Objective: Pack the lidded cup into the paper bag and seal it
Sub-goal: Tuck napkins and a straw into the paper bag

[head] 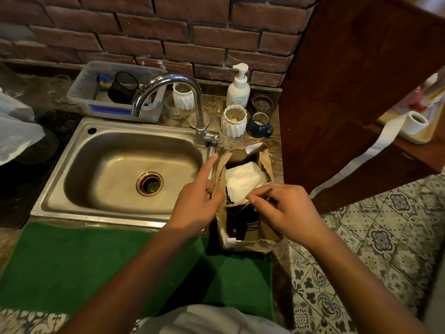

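Note:
A brown paper bag (250,239) stands open on the counter just right of the sink. A white napkin (243,182) lies inside near its top, over dark contents I cannot make out; the lidded cup is not clearly visible. My left hand (197,201) grips the bag's left rim, index finger pointing up and away. My right hand (286,208) pinches the near edge of the napkin at the bag's mouth.
A steel sink (60,189) with a tap (168,80) fills the left. Behind the bag stand white ribbed jars (233,124), a blue mug (260,127) and a soap pump bottle (238,88). A green mat (84,266) lies in front. A wooden post (349,92) rises at right.

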A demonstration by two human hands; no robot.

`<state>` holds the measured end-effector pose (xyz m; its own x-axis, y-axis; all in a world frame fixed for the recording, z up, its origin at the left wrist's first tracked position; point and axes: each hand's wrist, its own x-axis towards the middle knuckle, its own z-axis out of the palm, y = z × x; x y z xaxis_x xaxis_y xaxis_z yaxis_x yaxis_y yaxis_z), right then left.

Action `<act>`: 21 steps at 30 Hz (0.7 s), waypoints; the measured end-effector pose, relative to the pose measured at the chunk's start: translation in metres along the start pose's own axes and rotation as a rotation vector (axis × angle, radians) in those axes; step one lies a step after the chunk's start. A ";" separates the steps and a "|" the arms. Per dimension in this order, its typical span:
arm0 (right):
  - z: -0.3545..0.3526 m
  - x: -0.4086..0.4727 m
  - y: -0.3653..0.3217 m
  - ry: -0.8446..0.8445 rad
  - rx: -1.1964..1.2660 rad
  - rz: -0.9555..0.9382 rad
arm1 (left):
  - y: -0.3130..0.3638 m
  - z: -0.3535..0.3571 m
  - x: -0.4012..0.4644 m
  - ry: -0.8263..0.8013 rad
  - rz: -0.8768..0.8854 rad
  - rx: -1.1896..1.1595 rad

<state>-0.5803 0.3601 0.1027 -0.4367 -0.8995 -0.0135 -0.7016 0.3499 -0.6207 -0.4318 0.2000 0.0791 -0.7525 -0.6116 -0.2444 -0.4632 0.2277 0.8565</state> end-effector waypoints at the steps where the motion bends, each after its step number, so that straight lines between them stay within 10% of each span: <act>1: -0.001 0.000 0.001 -0.013 -0.021 0.003 | 0.001 0.000 0.000 -0.011 0.007 -0.002; 14: -0.016 0.008 0.000 0.016 0.025 -0.013 | -0.002 -0.002 -0.001 0.013 0.065 -0.022; 21: -0.036 0.045 -0.002 -0.270 -0.506 0.022 | 0.002 -0.012 0.004 -0.047 0.266 0.219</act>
<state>-0.6186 0.3283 0.1318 -0.3416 -0.9022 -0.2633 -0.9052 0.3912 -0.1661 -0.4298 0.1886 0.0855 -0.8789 -0.4743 -0.0511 -0.3338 0.5349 0.7762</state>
